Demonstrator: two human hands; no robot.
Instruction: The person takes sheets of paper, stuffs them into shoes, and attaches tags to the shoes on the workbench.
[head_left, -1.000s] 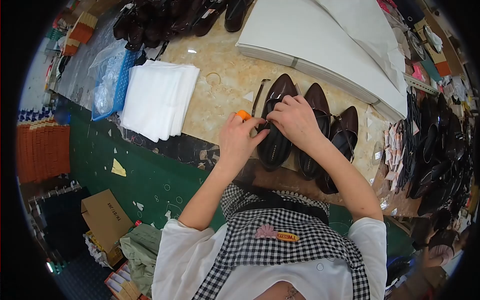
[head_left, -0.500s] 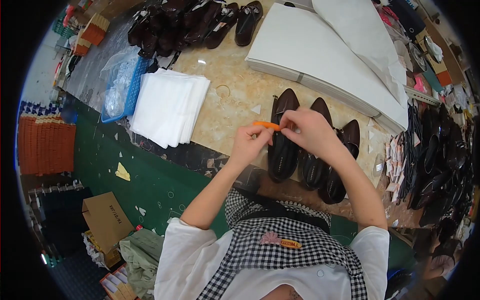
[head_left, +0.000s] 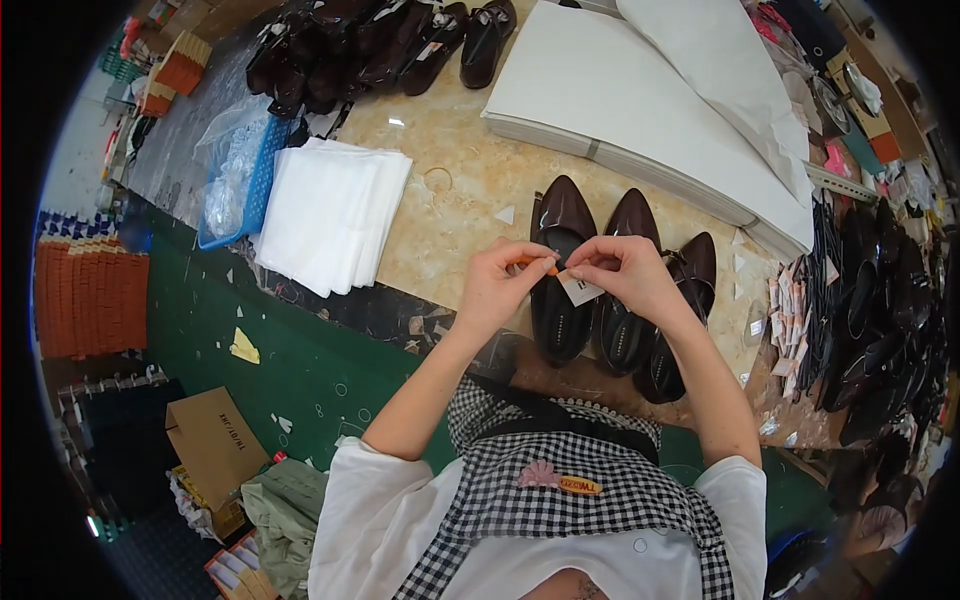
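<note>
My left hand (head_left: 500, 285) is closed in a pinch on a small orange object (head_left: 521, 265), mostly hidden by the fingers, so its kind is unclear. Close beside it, my right hand (head_left: 625, 275) pinches a small white tag (head_left: 580, 288) with dark print. Both hands hover over three dark burgundy pointed shoes standing in a row, toes away from me. The left shoe (head_left: 563, 315) lies below the fingertips. The middle shoe (head_left: 630, 325) is partly covered by my right hand, and the right shoe (head_left: 697, 262) is partly behind my wrist.
White paper sheets (head_left: 340, 210) lie beside a blue basket (head_left: 262, 185) of clear plastic. A tall stack of large white sheets (head_left: 640, 110) fills the back right. More dark shoes (head_left: 350, 50) are piled at the back left. Bundled tags (head_left: 790, 330) and black cords lie at right.
The orange object, earlier stretched between both hands, now shows only within my left fingers. A white tag has come into view in my right hand, which has lowered slightly.
</note>
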